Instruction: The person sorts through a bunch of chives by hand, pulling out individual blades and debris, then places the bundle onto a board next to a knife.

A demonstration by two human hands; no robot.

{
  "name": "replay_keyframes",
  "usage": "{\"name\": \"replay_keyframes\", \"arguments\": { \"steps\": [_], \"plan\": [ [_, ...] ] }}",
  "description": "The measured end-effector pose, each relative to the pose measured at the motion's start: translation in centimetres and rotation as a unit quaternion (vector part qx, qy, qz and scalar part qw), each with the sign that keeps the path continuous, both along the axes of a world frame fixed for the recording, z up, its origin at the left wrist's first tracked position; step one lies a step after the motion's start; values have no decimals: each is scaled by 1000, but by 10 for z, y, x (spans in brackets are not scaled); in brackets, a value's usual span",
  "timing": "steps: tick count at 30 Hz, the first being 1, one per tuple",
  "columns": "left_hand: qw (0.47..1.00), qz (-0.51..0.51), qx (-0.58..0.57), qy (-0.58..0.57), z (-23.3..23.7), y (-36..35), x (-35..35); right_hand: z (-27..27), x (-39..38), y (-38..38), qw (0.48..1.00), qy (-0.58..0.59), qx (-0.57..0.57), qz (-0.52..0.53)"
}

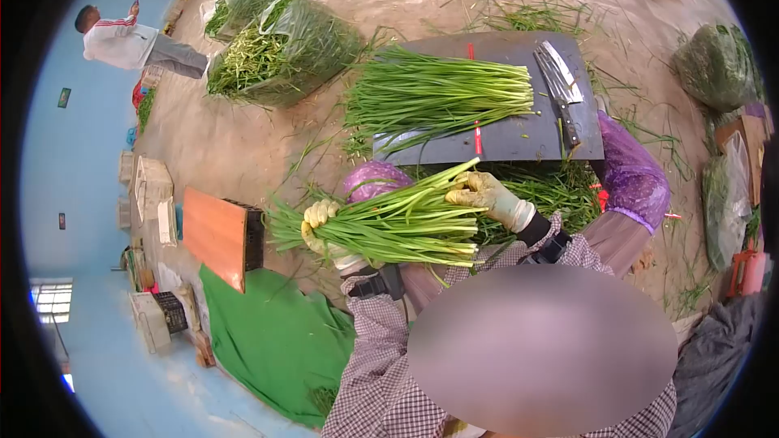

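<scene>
My left hand, in a pale glove, is wrapped round the leafy part of a bunch of green stalks held over my lap. The gloved fingers of my right hand pinch pale stalk ends at the bunch's right side. Beyond the hands, a grey board carries a wide pile of green stalks, pale ends to the right. Red bands lie beneath the pile. A knife with a dark handle rests on the board's right side.
Loose greens lie beneath the board. Bags of greens stand at the upper left and another bag at the right. An orange board tops a dark crate, beside a green cloth. A person stands at the far left.
</scene>
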State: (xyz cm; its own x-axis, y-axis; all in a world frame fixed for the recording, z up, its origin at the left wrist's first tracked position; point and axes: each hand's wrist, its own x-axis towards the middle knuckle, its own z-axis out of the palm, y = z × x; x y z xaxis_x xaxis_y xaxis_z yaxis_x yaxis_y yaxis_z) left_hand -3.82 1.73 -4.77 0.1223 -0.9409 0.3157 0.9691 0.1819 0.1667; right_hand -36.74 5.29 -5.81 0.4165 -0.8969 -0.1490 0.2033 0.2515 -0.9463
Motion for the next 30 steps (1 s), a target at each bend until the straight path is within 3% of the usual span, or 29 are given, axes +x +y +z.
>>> {"name": "replay_keyframes", "arguments": {
  "steps": [9,13,15,17,18,19,20,21,23,25,29,30],
  "plan": [
    [1000,1,14,24,-9,1,0,22,17,7,975,-153,83,-135],
    [999,25,17,18,-4,1,-3,16,9,8,942,-242,54,-228],
    [998,59,26,17,-5,3,2,16,-28,10,888,-379,52,-253],
    [997,69,29,19,-7,3,4,27,-79,25,913,-292,20,-284],
    [997,63,26,19,-6,4,5,22,-108,37,940,-191,24,-280],
    [998,58,23,18,-3,5,7,17,-136,52,971,-58,-95,-213],
    [997,65,24,24,-1,5,4,-21,-178,61,981,152,-42,-114],
    [998,56,22,29,-2,5,4,-62,-211,76,829,551,-91,41],
    [999,33,19,37,-2,4,3,16,-153,83,649,743,-154,-51],
    [997,37,42,43,0,1,-4,50,-99,58,803,501,-256,-198],
    [998,34,43,-10,7,2,-11,79,-2,22,705,495,-490,-137],
    [999,30,37,-10,4,2,-8,71,10,13,705,504,-489,-99]
  ]
}}
